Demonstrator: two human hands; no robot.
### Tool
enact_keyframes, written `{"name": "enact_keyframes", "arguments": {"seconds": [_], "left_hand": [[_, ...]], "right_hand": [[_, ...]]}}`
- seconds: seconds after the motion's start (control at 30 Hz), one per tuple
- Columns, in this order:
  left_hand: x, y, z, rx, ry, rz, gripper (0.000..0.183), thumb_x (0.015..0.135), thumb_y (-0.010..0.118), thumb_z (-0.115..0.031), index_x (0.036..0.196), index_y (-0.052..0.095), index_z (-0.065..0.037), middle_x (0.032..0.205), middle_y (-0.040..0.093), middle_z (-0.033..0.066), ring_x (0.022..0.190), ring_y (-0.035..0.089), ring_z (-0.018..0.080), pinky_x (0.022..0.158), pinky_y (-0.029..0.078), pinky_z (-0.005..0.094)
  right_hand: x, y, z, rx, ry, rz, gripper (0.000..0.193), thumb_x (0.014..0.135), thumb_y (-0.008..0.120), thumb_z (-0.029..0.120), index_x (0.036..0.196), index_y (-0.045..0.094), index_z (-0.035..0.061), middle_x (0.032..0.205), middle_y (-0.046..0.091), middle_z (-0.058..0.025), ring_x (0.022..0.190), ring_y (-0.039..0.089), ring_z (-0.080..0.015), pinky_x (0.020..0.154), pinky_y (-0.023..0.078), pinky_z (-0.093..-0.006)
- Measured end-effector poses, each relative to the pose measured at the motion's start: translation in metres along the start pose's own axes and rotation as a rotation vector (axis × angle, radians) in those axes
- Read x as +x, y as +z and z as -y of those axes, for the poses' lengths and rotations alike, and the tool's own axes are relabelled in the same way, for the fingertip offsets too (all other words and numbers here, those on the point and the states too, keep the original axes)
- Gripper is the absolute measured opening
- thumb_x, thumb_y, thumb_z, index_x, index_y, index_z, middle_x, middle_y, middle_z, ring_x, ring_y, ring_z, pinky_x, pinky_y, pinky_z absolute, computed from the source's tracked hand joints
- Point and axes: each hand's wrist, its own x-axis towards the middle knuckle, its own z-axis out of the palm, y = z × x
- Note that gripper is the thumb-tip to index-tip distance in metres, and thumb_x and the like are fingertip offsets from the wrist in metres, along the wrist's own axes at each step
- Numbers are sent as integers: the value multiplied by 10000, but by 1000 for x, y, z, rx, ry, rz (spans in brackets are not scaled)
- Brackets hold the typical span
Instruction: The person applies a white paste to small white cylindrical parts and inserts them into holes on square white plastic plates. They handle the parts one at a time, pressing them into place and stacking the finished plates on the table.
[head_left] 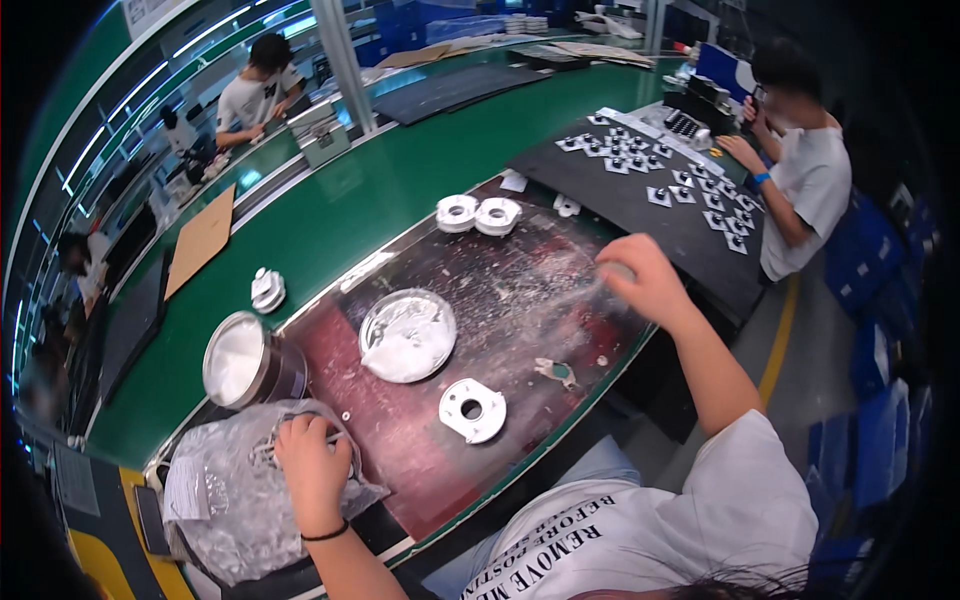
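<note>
My left hand [315, 465] is at the mouth of a clear plastic bag [225, 535] of small grey parts. Its fingers curl downward, and what they hold, if anything, is hidden. Over the right side of the worn, dark red work board [400, 500], my right hand [645, 280] is closed, thumb to fingers, around something small and greyish, too blurred to name. A white round part [488, 423] with a central hole lies nearest me. Beyond it sits a round dish [425, 330] smeared with white paste. A small flat green-and-silver piece [556, 372] lies to the right.
A tin [236, 360] of white paste stands beside the bag. Two white ring-shaped parts [478, 214] sit at the board's far edge, another white part [268, 290] on the green bench. At right, a co-worker [800, 170] sits by a black sheet [600, 190] bearing several small pieces.
</note>
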Motion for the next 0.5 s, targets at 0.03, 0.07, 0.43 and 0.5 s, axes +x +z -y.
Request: {"name": "enact_keyframes", "arguments": {"seconds": [0.03, 0.07, 0.43, 0.5], "left_hand": [[1, 2, -1, -1, -3, 2, 214, 639, 632, -140, 837, 622, -61, 914, 580, 95, 917, 514, 316, 842, 388, 421], [1, 5, -1, -11, 6, -6, 225, 642, 628, -138, 852, 618, -56, 914, 580, 96, 915, 513, 316, 840, 389, 421], [1, 10, 2, -28, 17, -21, 250, 678, 635, -146, 903, 605, -42, 901, 578, 112, 907, 511, 321, 825, 401, 424], [1, 7, 1, -50, -17, 37, 269, 690, 634, -164, 934, 608, -53, 946, 582, 105, 949, 508, 317, 856, 379, 437]], "right_hand": [[4, -8, -11, -80, 77, -92, 147, 761, 647, 151, 871, 649, 54, 934, 637, -100, 960, 560, -289, 866, 434, -386], [8, -19, -25, -151, 144, -148, 157, 760, 648, 167, 859, 665, 46, 912, 655, -110, 931, 576, -295, 852, 444, -382], [27, -40, -173, -753, 743, 169, 377, 883, 476, 413, 1149, 626, 192, 1261, 544, -27, 1206, 438, -245, 994, 315, -522], [30, -37, -172, -746, 746, 202, 392, 893, 461, 426, 1167, 617, 194, 1289, 523, -25, 1222, 422, -246, 1002, 297, -518]]}}
